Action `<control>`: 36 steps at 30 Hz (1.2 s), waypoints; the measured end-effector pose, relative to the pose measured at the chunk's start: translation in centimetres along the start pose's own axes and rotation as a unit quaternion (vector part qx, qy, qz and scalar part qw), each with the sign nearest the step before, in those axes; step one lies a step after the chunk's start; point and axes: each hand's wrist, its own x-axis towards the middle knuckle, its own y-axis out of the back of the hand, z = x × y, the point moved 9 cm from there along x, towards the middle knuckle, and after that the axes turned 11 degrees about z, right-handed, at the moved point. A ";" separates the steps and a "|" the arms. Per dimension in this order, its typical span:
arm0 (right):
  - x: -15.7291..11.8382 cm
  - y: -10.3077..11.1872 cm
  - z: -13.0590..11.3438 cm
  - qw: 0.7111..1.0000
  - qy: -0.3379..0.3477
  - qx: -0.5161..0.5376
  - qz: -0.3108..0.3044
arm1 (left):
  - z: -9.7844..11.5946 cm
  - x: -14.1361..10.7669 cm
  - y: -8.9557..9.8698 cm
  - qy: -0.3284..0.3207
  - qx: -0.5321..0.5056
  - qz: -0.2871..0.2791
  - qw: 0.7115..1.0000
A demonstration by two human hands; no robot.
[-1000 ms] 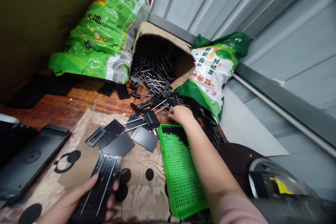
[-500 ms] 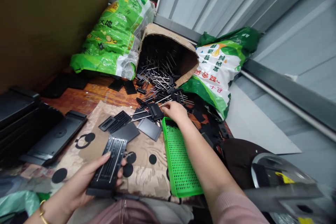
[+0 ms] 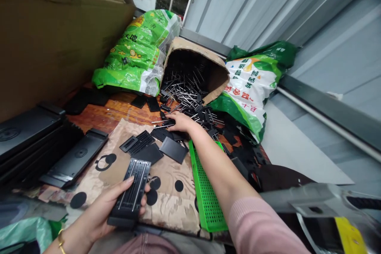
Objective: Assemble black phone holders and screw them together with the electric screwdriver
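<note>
My left hand [image 3: 119, 202] is closed around a long black ribbed plastic part [image 3: 133, 186], held over the cardboard; thin metal rods run along its face. Farther out, my right hand [image 3: 181, 122] is closed on a black plastic piece with two thin metal rods [image 3: 160, 123] sticking out to the left. My own fingers partly hide that piece. Just below it lie a flat grey-black plate [image 3: 174, 150] and a slotted black plate [image 3: 143, 143]. Behind my right hand, a heap of black pieces with metal rods [image 3: 186, 94] spills from a tipped carton [image 3: 202, 47].
A green perforated tray [image 3: 208, 202] lies under my right forearm. Black panels [image 3: 76, 154] are stacked at left beside a big cardboard box [image 3: 59, 47]. A green sack [image 3: 131, 63] and a white-green sack [image 3: 250, 83] flank the carton. Grey metal equipment [image 3: 321, 202] stands at right.
My right hand has moved left and taken hold of the black piece with two rods, shifting it away from the plates. My left hand keeps its ribbed part. The view has shifted slightly.
</note>
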 end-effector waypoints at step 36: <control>-0.5 -0.1 -3.2 0.995 -0.011 -0.087 0.049 | -0.4 0.5 0.0 -0.005 -0.031 -0.063 0.998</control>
